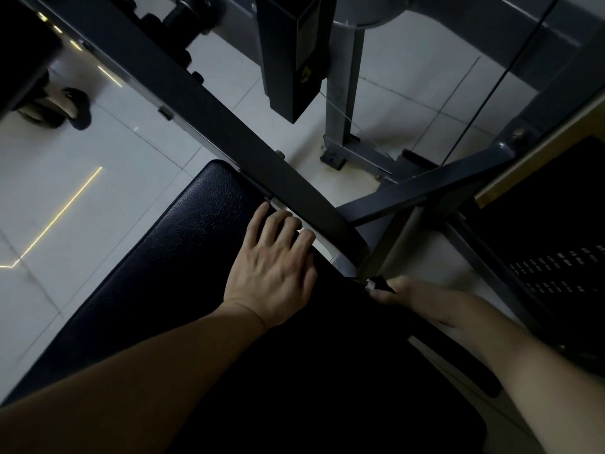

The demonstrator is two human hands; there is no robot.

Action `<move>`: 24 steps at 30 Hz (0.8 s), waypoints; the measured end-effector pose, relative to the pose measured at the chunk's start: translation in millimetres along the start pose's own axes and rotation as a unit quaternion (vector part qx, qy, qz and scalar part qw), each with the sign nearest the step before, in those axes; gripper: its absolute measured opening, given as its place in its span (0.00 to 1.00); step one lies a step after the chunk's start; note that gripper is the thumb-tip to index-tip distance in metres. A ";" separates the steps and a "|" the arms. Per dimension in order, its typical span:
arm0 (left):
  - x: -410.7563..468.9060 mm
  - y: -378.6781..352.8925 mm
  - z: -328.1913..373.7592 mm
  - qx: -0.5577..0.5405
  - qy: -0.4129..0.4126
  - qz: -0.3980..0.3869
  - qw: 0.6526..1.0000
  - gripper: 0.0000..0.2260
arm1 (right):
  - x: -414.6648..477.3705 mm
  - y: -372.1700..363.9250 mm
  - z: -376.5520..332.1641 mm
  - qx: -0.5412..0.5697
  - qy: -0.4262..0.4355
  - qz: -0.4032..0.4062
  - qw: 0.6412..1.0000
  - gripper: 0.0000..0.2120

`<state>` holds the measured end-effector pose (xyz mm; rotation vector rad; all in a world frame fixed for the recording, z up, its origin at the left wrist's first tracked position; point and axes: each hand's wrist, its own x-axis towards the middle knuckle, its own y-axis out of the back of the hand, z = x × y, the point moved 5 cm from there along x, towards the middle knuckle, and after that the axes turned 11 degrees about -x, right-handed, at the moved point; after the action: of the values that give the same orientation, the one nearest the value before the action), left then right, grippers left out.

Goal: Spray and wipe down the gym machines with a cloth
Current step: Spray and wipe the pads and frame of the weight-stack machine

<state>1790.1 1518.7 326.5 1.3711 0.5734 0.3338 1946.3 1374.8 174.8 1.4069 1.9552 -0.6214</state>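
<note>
Our left hand (271, 267) is lying flat and relaxed, holding nothing, on the black textured vinyl seat pad (183, 244), which is stretching back toward us from its fingertips. Just off the pad's right edge, our right hand (406, 290) is pinching a small black metal-tipped piece (379, 285). We are seeing no cloth.

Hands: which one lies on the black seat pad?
The left hand, resting on the seat pad; the right hand pinches a small black part.
</note>
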 end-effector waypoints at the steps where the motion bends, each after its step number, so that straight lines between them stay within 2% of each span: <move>1: 0.0 -0.1 0.4 0.000 0.000 0.001 1.000 0.18 | 1.2 2.4 5.6 0.018 -0.021 -0.021 0.999 0.19; 3: -0.1 0.2 1.8 0.003 -0.003 0.008 1.000 0.17 | 6.7 4.7 20.3 0.069 -0.061 -0.031 0.995 0.25; 5: -1.0 0.5 0.7 0.004 -0.001 0.009 1.000 0.17 | 11.1 5.0 23.0 0.083 -0.098 0.012 0.992 0.23; 8: 0.4 0.2 0.9 0.007 -0.003 0.010 1.000 0.17 | 15.7 8.2 18.2 -0.007 -0.131 0.102 0.986 0.18; 10: -0.5 1.2 1.7 0.006 -0.003 0.010 1.000 0.18 | 11.4 6.9 8.9 -0.052 -0.095 0.158 0.982 0.22; 12: -0.4 4.3 2.8 0.005 -0.003 0.021 1.000 0.18 | -5.8 2.9 -5.3 -0.021 -0.030 0.187 0.982 0.28; 13: -0.7 3.3 2.7 0.003 -0.002 0.018 1.000 0.18 | -16.6 0.1 -12.6 0.019 -0.002 0.178 0.984 0.27; 15: -2.4 2.3 1.5 -0.003 0.000 0.011 1.000 0.18 | -29.1 -5.6 -31.0 0.139 0.046 0.137 0.980 0.16; 16: -2.6 2.0 1.2 -0.002 -0.001 0.011 1.000 0.18 | -28.0 -9.5 -36.6 0.169 0.054 0.124 0.976 0.14; 18: -1.7 2.0 2.1 0.001 -0.003 0.012 1.000 0.18 | -15.6 -11.9 -41.5 0.136 0.044 0.086 0.986 0.14; 21: -1.6 0.8 1.8 0.002 -0.005 0.013 1.000 0.18 | 27.1 -13.6 -35.0 -0.016 -0.008 0.067 0.998 0.13; 23: -1.8 0.8 1.2 0.004 -0.006 0.014 1.000 0.18 | 48.8 -5.3 -30.9 -0.021 -0.060 0.076 0.995 0.14; 24: -1.3 0.9 1.8 0.003 -0.007 0.015 1.000 0.18 | 53.2 -1.9 -28.9 0.010 -0.089 0.065 0.994 0.15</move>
<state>1790.2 1516.7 327.8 1.3873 0.5427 0.3462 1926.3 1428.6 155.6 1.4275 1.7090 -0.6829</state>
